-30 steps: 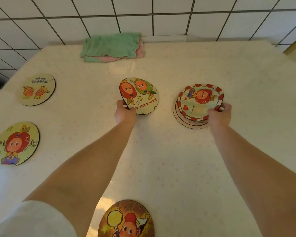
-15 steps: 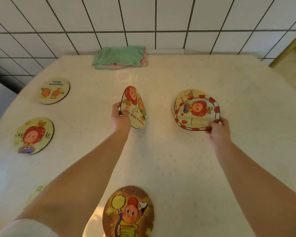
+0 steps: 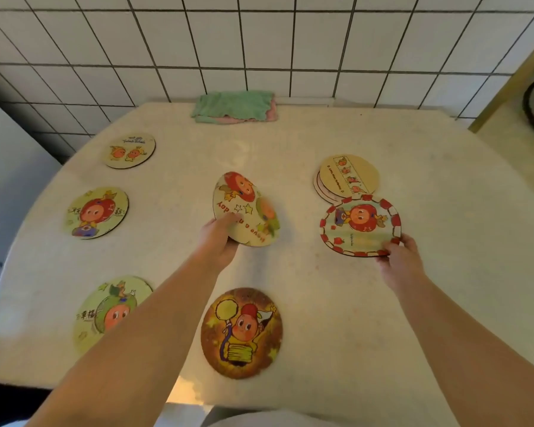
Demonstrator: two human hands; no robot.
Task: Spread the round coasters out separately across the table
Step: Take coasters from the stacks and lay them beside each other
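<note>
- A cream table (image 3: 383, 303) stands against a white tiled wall (image 3: 259, 41); a folded green cloth (image 3: 233, 106) lies at its far edge.
- Left of the cloth, three coasters (image 3: 96, 212) lie flat and apart.
- Below the cloth, the left hand (image 3: 218, 241) grips a tilted star coaster (image 3: 245, 208); the balloon coaster (image 3: 241, 332) lies nearer.
- Right of the cloth, the stack (image 3: 347, 177) remains; the right hand (image 3: 399, 257) pinches a red-rimmed coaster (image 3: 359, 224).
- Both likely need bare spots next; no containers are visible.
</note>
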